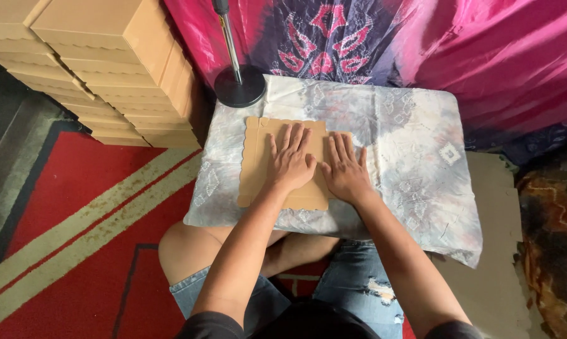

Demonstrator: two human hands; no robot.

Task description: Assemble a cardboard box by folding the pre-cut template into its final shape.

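Head view: a flat tan cardboard sheet (258, 164) with scalloped edges is seen lying on a low table draped with a pale mottled cloth (409, 150). The left hand (291, 160) is laid palm down on the right half of the sheet, its fingers spread and extended flat, with nothing gripped. The right hand (345, 168) is set just beside it, thumbs nearly touching, also flat with fingers splayed; it rests across the sheet's right edge and partly on the cloth, and nothing is held by it either. The step in hand is judged to be a pressing or flattening of the cardboard against the tabletop, possibly along a crease, though no fold line can be made out under the hands. For a next move, even downward pressure and a firm hold against sliding on the cloth would be called for. A stack of folded tan boxes (107, 69) is seen at the upper left, and a black round stand base (239, 86) with its metal pole is placed at the table's far edge, near the sheet.
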